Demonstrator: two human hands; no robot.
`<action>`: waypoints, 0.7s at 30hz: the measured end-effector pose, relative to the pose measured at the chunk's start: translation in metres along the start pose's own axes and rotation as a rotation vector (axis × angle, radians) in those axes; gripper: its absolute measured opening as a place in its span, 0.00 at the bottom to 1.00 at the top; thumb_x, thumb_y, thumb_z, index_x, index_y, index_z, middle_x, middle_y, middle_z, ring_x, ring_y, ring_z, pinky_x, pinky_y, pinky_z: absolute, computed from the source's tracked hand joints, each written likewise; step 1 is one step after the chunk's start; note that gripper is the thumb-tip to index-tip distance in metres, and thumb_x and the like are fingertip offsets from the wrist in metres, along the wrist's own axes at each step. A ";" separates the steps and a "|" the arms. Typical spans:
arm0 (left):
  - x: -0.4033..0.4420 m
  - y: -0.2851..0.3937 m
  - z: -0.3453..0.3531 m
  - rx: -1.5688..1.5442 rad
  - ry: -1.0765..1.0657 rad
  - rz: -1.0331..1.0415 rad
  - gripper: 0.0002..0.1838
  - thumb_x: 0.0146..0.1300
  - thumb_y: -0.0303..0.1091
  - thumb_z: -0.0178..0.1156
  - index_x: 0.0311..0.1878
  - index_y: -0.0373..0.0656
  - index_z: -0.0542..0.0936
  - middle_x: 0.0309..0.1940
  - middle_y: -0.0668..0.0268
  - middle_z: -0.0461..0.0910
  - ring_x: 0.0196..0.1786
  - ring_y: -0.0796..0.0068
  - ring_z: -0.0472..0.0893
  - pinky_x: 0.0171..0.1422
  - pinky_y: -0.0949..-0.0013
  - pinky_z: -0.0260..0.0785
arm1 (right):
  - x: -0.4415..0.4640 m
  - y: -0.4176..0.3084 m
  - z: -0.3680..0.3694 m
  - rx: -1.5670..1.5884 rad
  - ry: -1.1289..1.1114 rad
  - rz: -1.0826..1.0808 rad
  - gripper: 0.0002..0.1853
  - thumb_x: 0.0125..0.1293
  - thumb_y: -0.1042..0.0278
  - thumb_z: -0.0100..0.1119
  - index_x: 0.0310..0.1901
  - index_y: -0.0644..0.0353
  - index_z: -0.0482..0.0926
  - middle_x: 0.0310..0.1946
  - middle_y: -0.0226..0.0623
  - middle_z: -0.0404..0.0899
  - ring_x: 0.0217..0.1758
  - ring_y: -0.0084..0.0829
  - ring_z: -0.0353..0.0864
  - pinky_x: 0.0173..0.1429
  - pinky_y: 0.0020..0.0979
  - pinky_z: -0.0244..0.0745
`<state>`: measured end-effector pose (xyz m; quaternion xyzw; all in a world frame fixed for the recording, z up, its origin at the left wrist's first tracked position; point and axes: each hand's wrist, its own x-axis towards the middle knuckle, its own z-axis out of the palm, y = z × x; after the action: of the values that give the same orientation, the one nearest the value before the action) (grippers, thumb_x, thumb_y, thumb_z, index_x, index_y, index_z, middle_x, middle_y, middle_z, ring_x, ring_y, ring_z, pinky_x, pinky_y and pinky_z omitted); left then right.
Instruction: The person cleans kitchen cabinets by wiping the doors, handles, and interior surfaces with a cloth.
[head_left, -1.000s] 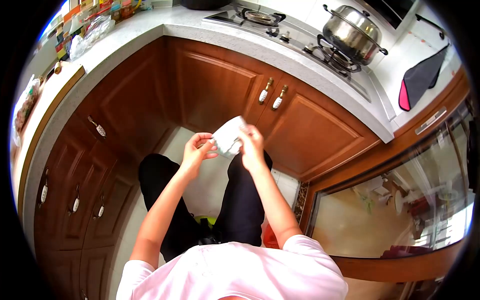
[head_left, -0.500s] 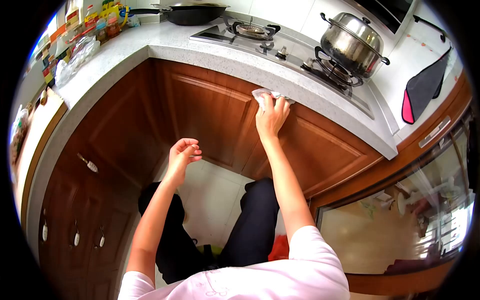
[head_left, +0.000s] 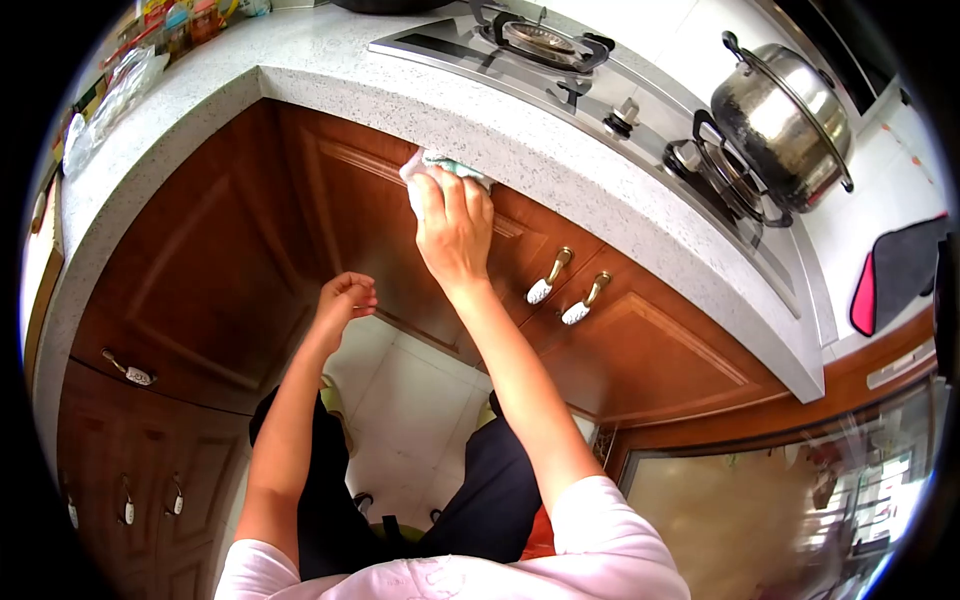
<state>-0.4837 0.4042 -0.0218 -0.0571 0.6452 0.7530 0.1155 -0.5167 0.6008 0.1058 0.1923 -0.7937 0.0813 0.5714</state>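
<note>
My right hand (head_left: 456, 222) presses a light cloth (head_left: 414, 172) against the top of the brown wooden cabinet door (head_left: 380, 230), just under the countertop's edge. Its fingers are bent over the cloth and cover most of it. To the right of that hand, two white-and-brass handles (head_left: 549, 278) hang on neighbouring doors. My left hand (head_left: 346, 298) hovers lower and to the left, in front of the cabinet. Its fingers are loosely curled together, and nothing shows in them.
A speckled grey countertop (head_left: 330, 85) bends round the corner above the cabinets. On it are a gas stove (head_left: 600, 95), a steel pot (head_left: 780, 125) and a plastic bag (head_left: 115, 95). A glass-fronted appliance (head_left: 740, 510) stands at the right, with more handled cabinet doors (head_left: 150, 300) at the left.
My right hand has slid left along the top of the door with the cloth, uncovering the two handles. The left hand's fingers have curled in more. My view has shifted and tilted.
</note>
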 end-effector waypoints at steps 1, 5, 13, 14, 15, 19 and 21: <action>0.003 -0.001 -0.006 0.011 0.002 -0.002 0.07 0.69 0.30 0.55 0.45 0.43 0.80 0.38 0.68 0.81 0.42 0.76 0.82 0.50 0.69 0.77 | -0.010 0.003 0.000 -0.055 -0.068 0.038 0.13 0.67 0.67 0.60 0.53 0.51 0.81 0.47 0.27 0.80 0.52 0.32 0.77 0.58 0.36 0.72; 0.009 0.002 -0.034 -0.016 0.103 -0.006 0.07 0.70 0.30 0.54 0.45 0.42 0.81 0.39 0.68 0.82 0.41 0.77 0.82 0.48 0.70 0.77 | -0.047 0.023 -0.019 -0.155 -0.033 0.060 0.11 0.64 0.70 0.65 0.48 0.50 0.85 0.43 0.27 0.82 0.49 0.34 0.81 0.52 0.38 0.74; 0.023 0.016 -0.042 -0.083 0.119 0.028 0.08 0.71 0.32 0.55 0.47 0.41 0.81 0.39 0.68 0.82 0.42 0.78 0.82 0.48 0.72 0.77 | -0.065 0.024 -0.040 -0.266 -0.036 0.124 0.16 0.61 0.73 0.71 0.51 0.46 0.88 0.46 0.37 0.75 0.47 0.41 0.75 0.51 0.38 0.74; 0.025 0.017 -0.040 -0.095 0.093 0.026 0.08 0.71 0.32 0.55 0.47 0.41 0.81 0.39 0.68 0.82 0.42 0.78 0.82 0.48 0.72 0.77 | -0.065 0.025 -0.039 -0.272 -0.033 0.117 0.16 0.61 0.73 0.71 0.51 0.46 0.89 0.46 0.37 0.75 0.48 0.41 0.74 0.52 0.38 0.73; 0.026 0.020 -0.037 -0.101 0.078 0.035 0.09 0.72 0.33 0.55 0.47 0.41 0.81 0.40 0.69 0.82 0.42 0.78 0.82 0.49 0.72 0.77 | -0.067 0.028 -0.035 -0.273 -0.014 0.105 0.17 0.60 0.73 0.72 0.51 0.45 0.89 0.48 0.37 0.76 0.50 0.41 0.73 0.54 0.38 0.72; 0.019 0.035 -0.026 -0.137 0.029 0.037 0.10 0.72 0.35 0.55 0.48 0.43 0.81 0.41 0.69 0.82 0.44 0.78 0.82 0.51 0.72 0.77 | -0.033 0.016 -0.019 -0.230 0.011 0.027 0.13 0.58 0.73 0.73 0.44 0.46 0.89 0.53 0.30 0.80 0.52 0.38 0.74 0.58 0.38 0.68; 0.017 0.038 -0.026 -0.167 0.030 0.029 0.10 0.72 0.35 0.56 0.48 0.43 0.82 0.41 0.69 0.82 0.45 0.77 0.82 0.51 0.71 0.77 | -0.019 0.004 0.009 -0.166 0.004 -0.045 0.14 0.58 0.74 0.71 0.46 0.46 0.88 0.53 0.26 0.81 0.52 0.36 0.76 0.58 0.39 0.69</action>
<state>-0.5113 0.3747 0.0068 -0.0683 0.5824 0.8050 0.0897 -0.5215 0.6052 0.0853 0.1619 -0.7921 0.0027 0.5886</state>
